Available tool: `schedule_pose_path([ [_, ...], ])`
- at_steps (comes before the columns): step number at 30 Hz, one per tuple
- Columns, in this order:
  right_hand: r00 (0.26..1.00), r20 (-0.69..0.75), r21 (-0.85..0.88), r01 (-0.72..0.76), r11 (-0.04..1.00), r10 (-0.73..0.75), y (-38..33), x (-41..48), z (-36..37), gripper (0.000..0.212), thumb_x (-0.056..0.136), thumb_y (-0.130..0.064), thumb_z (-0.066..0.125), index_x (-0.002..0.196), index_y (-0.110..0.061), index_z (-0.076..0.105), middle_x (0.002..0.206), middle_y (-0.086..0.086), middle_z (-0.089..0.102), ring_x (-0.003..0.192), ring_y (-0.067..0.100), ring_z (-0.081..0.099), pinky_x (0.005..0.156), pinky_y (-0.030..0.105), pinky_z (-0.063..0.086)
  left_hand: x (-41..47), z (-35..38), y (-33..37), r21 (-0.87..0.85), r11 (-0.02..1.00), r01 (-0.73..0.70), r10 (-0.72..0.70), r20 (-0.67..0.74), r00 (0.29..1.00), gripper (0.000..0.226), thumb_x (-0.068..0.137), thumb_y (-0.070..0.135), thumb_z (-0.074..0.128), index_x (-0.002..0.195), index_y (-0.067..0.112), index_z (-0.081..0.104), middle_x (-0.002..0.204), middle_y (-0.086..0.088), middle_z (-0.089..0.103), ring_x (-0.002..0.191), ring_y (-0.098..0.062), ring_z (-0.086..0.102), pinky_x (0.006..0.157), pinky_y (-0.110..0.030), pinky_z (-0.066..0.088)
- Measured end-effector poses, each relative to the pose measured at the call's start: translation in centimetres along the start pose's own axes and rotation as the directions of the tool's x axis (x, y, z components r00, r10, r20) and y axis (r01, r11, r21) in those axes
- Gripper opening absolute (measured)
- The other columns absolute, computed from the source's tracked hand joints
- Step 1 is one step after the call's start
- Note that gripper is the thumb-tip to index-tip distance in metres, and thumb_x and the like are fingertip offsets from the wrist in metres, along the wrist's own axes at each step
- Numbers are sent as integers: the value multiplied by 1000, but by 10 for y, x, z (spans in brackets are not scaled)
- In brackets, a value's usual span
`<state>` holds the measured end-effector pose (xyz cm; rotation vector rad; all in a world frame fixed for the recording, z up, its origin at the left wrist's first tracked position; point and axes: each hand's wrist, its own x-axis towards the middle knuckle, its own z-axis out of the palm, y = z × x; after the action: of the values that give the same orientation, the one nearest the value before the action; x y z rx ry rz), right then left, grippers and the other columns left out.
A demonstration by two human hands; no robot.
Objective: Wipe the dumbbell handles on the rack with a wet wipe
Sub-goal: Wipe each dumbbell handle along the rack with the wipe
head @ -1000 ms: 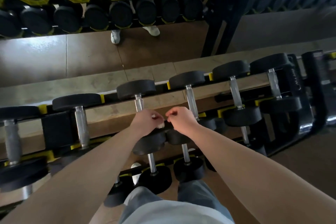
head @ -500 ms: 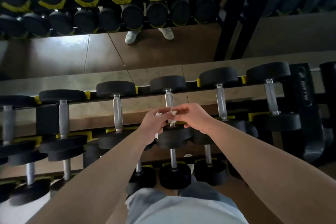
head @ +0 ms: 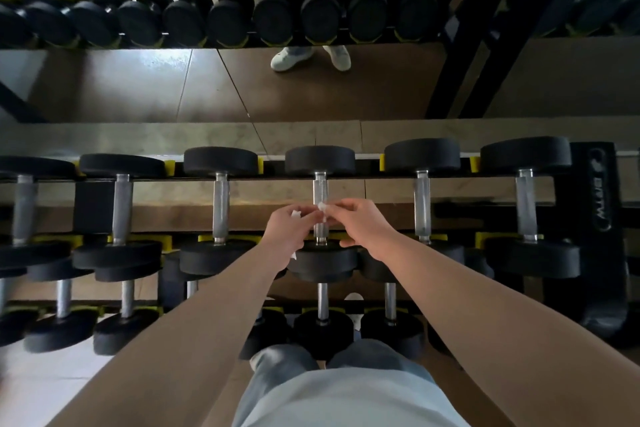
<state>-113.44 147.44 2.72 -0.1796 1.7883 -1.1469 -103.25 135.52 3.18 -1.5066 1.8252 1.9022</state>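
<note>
On the rack's (head: 593, 191) lower tier, small dumbbells (head: 323, 328) lie nearest. Above them, the left hand (head: 285, 239) and right hand (head: 365, 229) meet, the fingers of both pinching a crumpled white wet wipe (head: 322, 207) over the dumbbell handle (head: 320, 191) third from the rack's right end. Beyond, a mirror (head: 138, 87) shows white shoes (head: 292, 57).
</note>
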Motion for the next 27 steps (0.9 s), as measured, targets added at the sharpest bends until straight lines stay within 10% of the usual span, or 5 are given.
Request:
schedule_pose_path([
  [5, 997, -71, -35, -21, 999, 18, -2, 14, 1, 19, 95, -25, 72, 114, -25, 71, 112, -6, 68, 100, 13, 67, 79, 30, 62, 11, 0, -3, 49, 999, -10, 10, -1, 1000, 15, 92, 31, 75, 107, 29, 71, 92, 5, 67, 71, -12, 53, 59, -23, 46],
  [10, 928, -242, -386, 178, 905, -285, -8, 32, 6, 27, 98, -21, 67, 125, -19, 63, 112, -6, 66, 92, 4, 61, 72, 15, 45, 26, -7, -9, 6, 997, 73, -73, -7, 997, 26, 93, 27, 73, 118, 28, 67, 91, 0, 63, 69, -11, 51, 49, -22, 41],
  [16, 885, -1, -733, 316, 602, -466, -8, 41, 11, 24, 103, -22, 59, 124, -19, 68, 112, 0, 70, 94, 13, 65, 82, 28, 55, 36, -8, -8, 38, 992, 124, -124, -16, 992, 28, 100, 26, 62, 128, 26, 59, 91, -3, 61, 70, -12, 50, 54, -22, 43],
  [21, 923, 323, -832, 382, 402, -208, 8, 32, 12, 18, 101, -26, 60, 114, -25, 72, 111, -4, 66, 97, 16, 65, 85, 35, 57, 39, -11, -13, 52, 980, 191, -191, 10, 981, 31, 100, 24, 60, 131, 21, 63, 80, -1, 57, 58, -12, 41, 46, -21, 37],
  [27, 882, 91, -789, 347, 507, -462, 1, 47, 14, 17, 104, -26, 54, 113, -21, 68, 99, -2, 66, 84, 15, 65, 76, 35, 58, 46, -15, -12, 69, 962, 264, -267, 39, 963, 23, 101, 26, 60, 122, 18, 63, 80, -4, 52, 55, -11, 41, 46, -21, 37],
])
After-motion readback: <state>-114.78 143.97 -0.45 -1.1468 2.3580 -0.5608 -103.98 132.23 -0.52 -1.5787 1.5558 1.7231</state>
